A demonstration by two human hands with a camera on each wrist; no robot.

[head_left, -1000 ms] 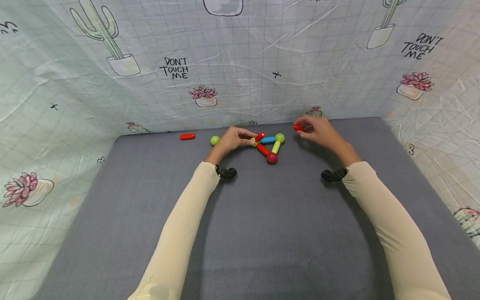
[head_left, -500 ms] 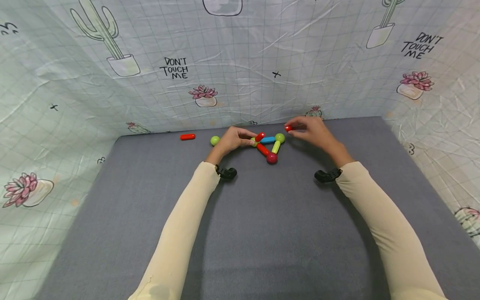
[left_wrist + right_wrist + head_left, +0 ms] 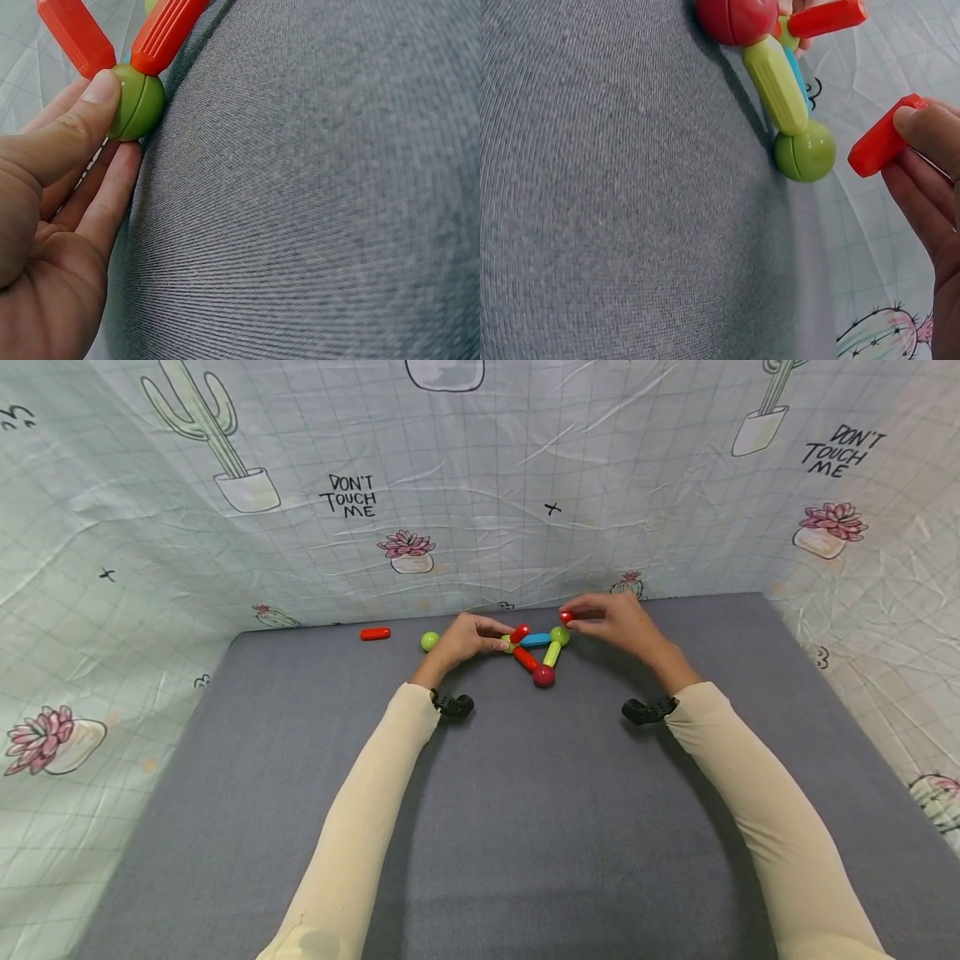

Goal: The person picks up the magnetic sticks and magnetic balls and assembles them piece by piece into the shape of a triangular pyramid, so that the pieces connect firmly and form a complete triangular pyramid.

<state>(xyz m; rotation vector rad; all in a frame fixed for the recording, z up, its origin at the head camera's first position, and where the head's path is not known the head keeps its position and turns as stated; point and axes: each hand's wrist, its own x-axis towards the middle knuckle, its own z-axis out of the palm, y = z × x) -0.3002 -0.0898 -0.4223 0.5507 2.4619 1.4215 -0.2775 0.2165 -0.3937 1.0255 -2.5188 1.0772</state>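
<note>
On the table's far side lies a triangle of toy rods and balls. My left hand (image 3: 461, 641) pinches its left green ball (image 3: 141, 105) between thumb and fingers. From that ball a red rod (image 3: 829, 16) sticks up, and another red rod (image 3: 527, 659) runs to the dark red ball (image 3: 543, 676). A blue rod (image 3: 536, 640) and a yellow-green rod (image 3: 776, 86) meet at the right green ball (image 3: 806, 152). With thumb and fingertips my right hand (image 3: 618, 617) holds a loose red rod (image 3: 877, 146) tilted, its lower end close above that right ball.
Left of my left hand are a loose green ball (image 3: 430, 641) and a red rod (image 3: 375, 633) lying flat. A cactus-print cloth (image 3: 480, 527) hangs right behind the grey table (image 3: 517, 810). Black wrist cameras sit on both sleeves.
My right hand has moved left with the red rod, from right of the triangle to just above its right green ball. The left hand and the triangle have stayed in place.
</note>
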